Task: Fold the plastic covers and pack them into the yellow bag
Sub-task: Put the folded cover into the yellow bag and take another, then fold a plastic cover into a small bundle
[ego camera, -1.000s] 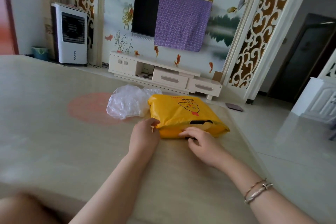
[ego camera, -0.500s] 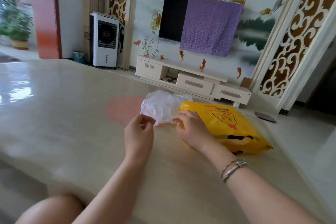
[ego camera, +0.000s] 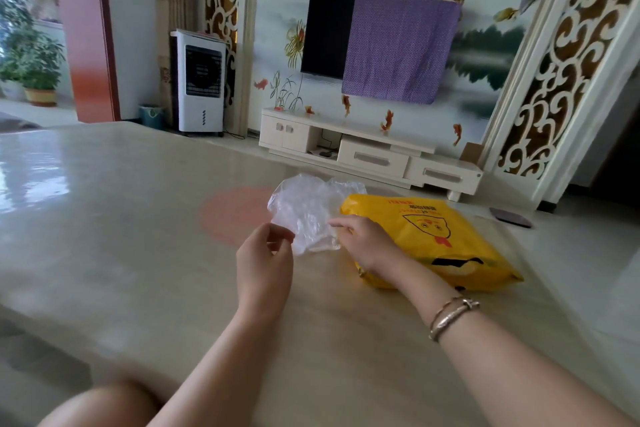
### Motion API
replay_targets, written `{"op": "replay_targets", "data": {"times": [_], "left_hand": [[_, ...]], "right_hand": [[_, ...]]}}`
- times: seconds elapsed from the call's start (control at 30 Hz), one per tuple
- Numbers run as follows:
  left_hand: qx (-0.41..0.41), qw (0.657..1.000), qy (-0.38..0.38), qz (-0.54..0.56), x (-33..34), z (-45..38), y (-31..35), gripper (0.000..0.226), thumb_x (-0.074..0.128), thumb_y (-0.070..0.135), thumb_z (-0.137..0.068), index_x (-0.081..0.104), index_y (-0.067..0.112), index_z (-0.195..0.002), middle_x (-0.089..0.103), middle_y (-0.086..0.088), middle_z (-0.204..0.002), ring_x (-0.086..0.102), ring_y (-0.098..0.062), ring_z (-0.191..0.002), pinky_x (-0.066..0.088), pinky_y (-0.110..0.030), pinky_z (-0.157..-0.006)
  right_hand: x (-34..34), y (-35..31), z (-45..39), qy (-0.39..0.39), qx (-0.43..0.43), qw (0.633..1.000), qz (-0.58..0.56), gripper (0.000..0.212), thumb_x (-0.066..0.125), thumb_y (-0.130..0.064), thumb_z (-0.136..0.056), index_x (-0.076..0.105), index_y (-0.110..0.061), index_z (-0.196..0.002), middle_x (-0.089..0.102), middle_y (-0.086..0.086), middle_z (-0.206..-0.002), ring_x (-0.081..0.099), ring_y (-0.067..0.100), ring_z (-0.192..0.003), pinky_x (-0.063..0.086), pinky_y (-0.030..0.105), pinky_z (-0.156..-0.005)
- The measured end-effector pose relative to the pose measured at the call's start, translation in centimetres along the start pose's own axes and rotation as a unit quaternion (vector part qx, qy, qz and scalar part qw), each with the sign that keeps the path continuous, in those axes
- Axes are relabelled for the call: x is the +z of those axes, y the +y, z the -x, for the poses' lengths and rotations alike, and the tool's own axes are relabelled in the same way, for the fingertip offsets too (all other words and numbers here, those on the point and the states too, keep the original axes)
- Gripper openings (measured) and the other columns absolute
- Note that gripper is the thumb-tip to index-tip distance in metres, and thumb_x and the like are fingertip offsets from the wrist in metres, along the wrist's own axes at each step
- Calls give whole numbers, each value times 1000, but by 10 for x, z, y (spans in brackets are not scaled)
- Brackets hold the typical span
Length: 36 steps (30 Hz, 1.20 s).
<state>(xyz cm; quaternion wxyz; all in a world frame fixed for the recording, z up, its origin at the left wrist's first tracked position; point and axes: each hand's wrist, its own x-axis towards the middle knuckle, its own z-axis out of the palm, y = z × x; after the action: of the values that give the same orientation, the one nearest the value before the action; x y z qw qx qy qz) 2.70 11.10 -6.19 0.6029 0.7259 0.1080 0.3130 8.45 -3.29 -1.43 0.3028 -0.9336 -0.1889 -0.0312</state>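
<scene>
Plastic cover [ego camera: 306, 210] lies crumpled just beyond both hands.

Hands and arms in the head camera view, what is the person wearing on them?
Both forearms are bare, with no sleeves in view. The left hand shows no ring, watch or band. The right hand has metallic bracelets at the wrist: thin bangles in silver and rose-gold tones, stacked close together. No gloves and no markings show on either hand.
</scene>
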Motion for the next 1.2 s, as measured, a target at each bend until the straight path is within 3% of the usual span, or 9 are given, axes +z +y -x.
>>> {"op": "replay_targets", "data": {"times": [0.13, 0.23, 0.37, 0.43, 0.53, 0.67, 0.8, 1.03, 1.2], "left_hand": [[81, 995, 11, -63, 7, 2, 1, 22, 56, 3, -87, 63, 22, -96, 57, 7, -101, 57, -20, -98, 47, -35, -84], [96, 995, -4, -42, 13, 12, 10, 16, 60, 18, -92, 64, 21, -107, 57, 6, -107, 56, -21, -104, 48, -38, -86], [21, 991, -130, 1, 27, 30, 35, 38, 65, 45, -86, 59, 25, -118, 60, 11, -113, 60, -6, -96, 45, -18, -72], [-24, 983, -182, 20, 36, 40, 54, 38, 69, 43, -84, 57, 25, -116, 63, 10, -108, 60, 2, -88, 43, -14, -65], [-57, 969, -228, 75, 50, 48, 74, 23, 69, 27, -88, 64, 17, -108, 71, -1, -100, 67, -12, -89, 51, -21, -70], [-87, 948, -261, 158, 72, 61, 95, 14, 70, 18, -88, 71, 8, -97, 74, -11, -95, 70, -26, -92, 54, -37, -86], [-144, 903, -315, 254, 103, 83, 108, 19, 72, 13, -83, 70, 5, -101, 71, -16, -101, 68, -34, -95, 50, -55, -91], [-170, 831, -427, 313, 158, 125, 112, 45, 79, 17, -72, 67, 1, -112, 66, -22, -112, 64, -32, -96, 49, -49, -95], [-199, 821, -461, 272, 175, 141, 99, 50, 50, 52, -92, 67, 12, -117, 71, -13, -112, 68, -25, -104, 49, -41, -95]], "right_hand": [[-30, 0, 26, 9, -6, 997, -74, 39, 37, -8, -100, 59, -10, -132, 55, -1, -138, 44, 10, -132, 30, 9, -93], [-49, 1, 49, 7, -9, 988, -153, 39, 35, -4, -100, 62, -10, -129, 58, -6, -128, 47, 1, -120, 34, -6, -81], [-66, 13, 73, 10, -14, 958, -285, 40, 36, -4, -100, 67, -18, -121, 65, -5, -126, 56, 3, -120, 40, 27, -109], [-75, 18, 84, 3, -26, 935, -355, 41, 34, -1, -100, 67, -15, -120, 66, -1, -126, 59, 8, -120, 40, 36, -110], [-89, 24, 102, 6, -56, 918, -393, 43, 32, 4, -97, 67, -9, -119, 67, 3, -125, 59, 12, -121, 42, 36, -108], [-114, 41, 126, 123, -54, 888, -439, 42, 36, 10, -92, 70, -12, -102, 70, 3, -111, 62, 14, -112, 49, 30, -94], [-130, 86, 145, 267, 69, 889, -365, 25, 44, 4, -94, 62, -15, -91, 63, 3, -99, 61, 14, -92, 50, 26, -72], [-139, 132, 175, 96, 204, 844, -487, 18, 53, -21, -97, 68, -13, -103, 69, 7, -96, 62, 21, -86, 48, 31, -76], [-134, 144, 182, 155, 213, 830, -492, 13, 56, -17, -96, 66, -9, -97, 68, 13, -93, 64, 21, -79, 51, 32, -77]]}}
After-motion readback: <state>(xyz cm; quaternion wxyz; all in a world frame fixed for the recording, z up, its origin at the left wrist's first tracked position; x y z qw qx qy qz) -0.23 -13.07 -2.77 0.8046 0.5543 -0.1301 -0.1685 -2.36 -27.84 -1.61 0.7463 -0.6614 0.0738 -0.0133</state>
